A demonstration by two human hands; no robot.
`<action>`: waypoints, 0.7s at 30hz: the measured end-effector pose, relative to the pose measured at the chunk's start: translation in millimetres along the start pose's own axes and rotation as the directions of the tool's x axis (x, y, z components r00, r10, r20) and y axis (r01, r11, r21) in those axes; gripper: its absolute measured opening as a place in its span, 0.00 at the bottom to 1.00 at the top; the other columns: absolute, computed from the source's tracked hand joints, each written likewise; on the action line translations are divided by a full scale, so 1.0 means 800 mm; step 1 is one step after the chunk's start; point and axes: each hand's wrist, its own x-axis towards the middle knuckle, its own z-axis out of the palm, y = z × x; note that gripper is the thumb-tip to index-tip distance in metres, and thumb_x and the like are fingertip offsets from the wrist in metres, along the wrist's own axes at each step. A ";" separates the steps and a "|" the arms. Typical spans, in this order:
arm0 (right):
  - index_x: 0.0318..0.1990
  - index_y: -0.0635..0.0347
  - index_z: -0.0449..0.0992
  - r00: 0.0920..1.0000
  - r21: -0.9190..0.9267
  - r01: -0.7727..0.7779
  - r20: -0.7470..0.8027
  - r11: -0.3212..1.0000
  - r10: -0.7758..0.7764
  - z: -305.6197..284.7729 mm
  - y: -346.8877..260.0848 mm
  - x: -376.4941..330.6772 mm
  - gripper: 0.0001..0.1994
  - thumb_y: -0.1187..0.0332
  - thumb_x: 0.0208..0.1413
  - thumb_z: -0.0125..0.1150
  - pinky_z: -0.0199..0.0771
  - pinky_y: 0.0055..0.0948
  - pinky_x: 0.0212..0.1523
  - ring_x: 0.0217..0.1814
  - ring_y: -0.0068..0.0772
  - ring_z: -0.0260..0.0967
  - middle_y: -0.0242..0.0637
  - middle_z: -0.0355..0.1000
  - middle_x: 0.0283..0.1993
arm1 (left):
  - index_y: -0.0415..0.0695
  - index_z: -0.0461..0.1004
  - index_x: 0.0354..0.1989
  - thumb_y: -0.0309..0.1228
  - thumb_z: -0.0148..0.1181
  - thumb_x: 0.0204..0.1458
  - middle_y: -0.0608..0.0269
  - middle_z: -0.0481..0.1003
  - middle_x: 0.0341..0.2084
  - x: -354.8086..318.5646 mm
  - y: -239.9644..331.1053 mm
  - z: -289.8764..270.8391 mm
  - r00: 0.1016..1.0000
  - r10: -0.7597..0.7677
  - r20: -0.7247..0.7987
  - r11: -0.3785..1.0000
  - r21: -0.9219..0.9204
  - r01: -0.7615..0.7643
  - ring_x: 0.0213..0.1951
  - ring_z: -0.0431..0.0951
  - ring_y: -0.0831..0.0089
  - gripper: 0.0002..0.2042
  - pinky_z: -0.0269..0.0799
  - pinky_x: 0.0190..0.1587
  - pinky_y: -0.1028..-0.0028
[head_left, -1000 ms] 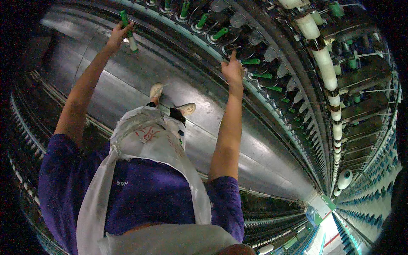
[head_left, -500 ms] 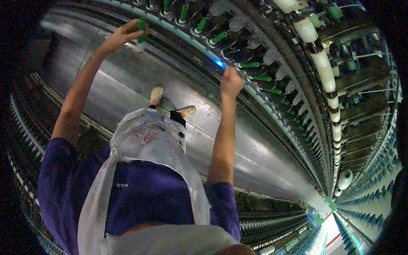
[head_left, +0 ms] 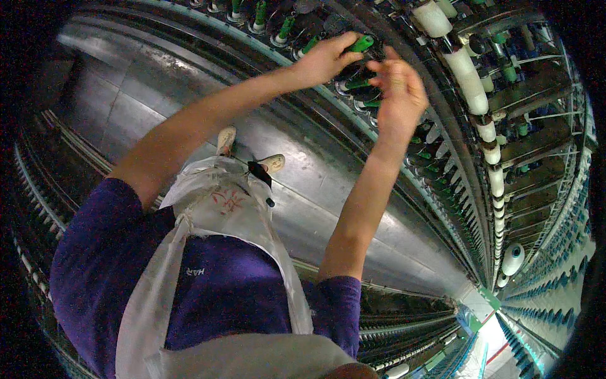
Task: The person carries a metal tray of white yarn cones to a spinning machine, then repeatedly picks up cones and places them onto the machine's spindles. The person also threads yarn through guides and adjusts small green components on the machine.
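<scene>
My left hand reaches across to the spinning frame and grips a green bobbin between thumb and fingers, above the spindle row. Close to its right, my right hand is raised with its fingers apart and slightly blurred. No object shows in the right hand; a thin thread there would be too fine to make out. Just below the two hands, another green bobbin stands on its spindle. To the left of my left hand the row continues with a green bobbin in its ring.
White roving rolls run along the upper right side of the machine. A curved metal rail borders the spindles. My feet stand on a grey metal floor, and a second machine row lies behind me.
My left hand has swung from the far left to the spindles with the green bobbin. My right hand has left the rail, moved up and right, and spread its fingers. The blue light no longer shows.
</scene>
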 end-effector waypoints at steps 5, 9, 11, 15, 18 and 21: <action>0.37 0.69 0.76 0.954 0.077 0.301 -0.015 0.951 -0.301 0.010 -0.095 -0.008 0.10 0.70 0.63 0.53 0.76 0.25 0.32 0.36 0.33 0.76 0.48 0.76 0.42 | 0.38 0.65 0.53 0.35 0.54 0.59 0.42 0.74 0.41 -0.037 -0.079 0.079 0.967 -0.199 -0.156 0.939 0.251 0.234 0.45 0.75 0.45 0.18 0.73 0.44 0.60; 0.38 0.69 0.77 0.954 -0.087 0.299 0.033 0.950 -0.297 0.014 -0.111 0.003 0.10 0.70 0.62 0.54 0.75 0.24 0.33 0.35 0.30 0.75 0.45 0.78 0.37 | 0.40 0.60 0.61 0.36 0.52 0.61 0.45 0.71 0.51 -0.047 -0.107 0.077 0.959 -0.280 -0.050 0.946 0.154 0.285 0.53 0.73 0.51 0.23 0.71 0.49 0.62; 0.38 0.68 0.78 0.952 -0.130 0.307 0.026 0.943 -0.306 0.000 -0.097 0.014 0.10 0.70 0.62 0.54 0.73 0.23 0.32 0.32 0.25 0.74 0.40 0.79 0.35 | 0.41 0.56 0.65 0.37 0.50 0.62 0.48 0.69 0.56 -0.057 -0.104 0.064 0.963 -0.268 0.001 0.959 0.094 0.266 0.56 0.71 0.55 0.25 0.70 0.52 0.64; 0.36 0.61 0.80 0.865 -0.701 0.272 -0.123 0.660 -0.487 -0.014 -0.018 0.009 0.09 0.66 0.61 0.56 0.74 0.27 0.33 0.29 0.24 0.73 0.35 0.78 0.31 | 0.45 0.56 0.67 0.42 0.45 0.64 0.52 0.62 0.64 -0.134 -0.101 0.032 0.978 -0.194 0.075 0.980 -0.032 0.196 0.63 0.65 0.59 0.25 0.61 0.62 0.66; 0.32 0.59 0.76 0.901 -0.404 -0.223 -0.434 0.887 0.029 0.039 0.077 -0.026 0.07 0.68 0.57 0.54 0.73 0.30 0.25 0.24 0.29 0.73 0.37 0.76 0.26 | 0.47 0.59 0.66 0.43 0.44 0.65 0.54 0.56 0.67 -0.223 -0.126 0.000 0.839 -0.470 0.273 0.871 -0.009 0.491 0.65 0.60 0.60 0.23 0.56 0.64 0.65; 0.25 0.60 0.76 0.970 -0.507 -0.223 -0.198 0.833 0.139 0.077 0.101 -0.048 0.06 0.71 0.51 0.55 0.70 0.28 0.23 0.19 0.27 0.69 0.36 0.74 0.21 | 0.41 0.57 0.66 0.44 0.45 0.64 0.45 0.67 0.59 -0.289 -0.171 -0.024 0.764 -0.572 0.299 0.820 0.247 0.517 0.58 0.69 0.53 0.26 0.64 0.58 0.65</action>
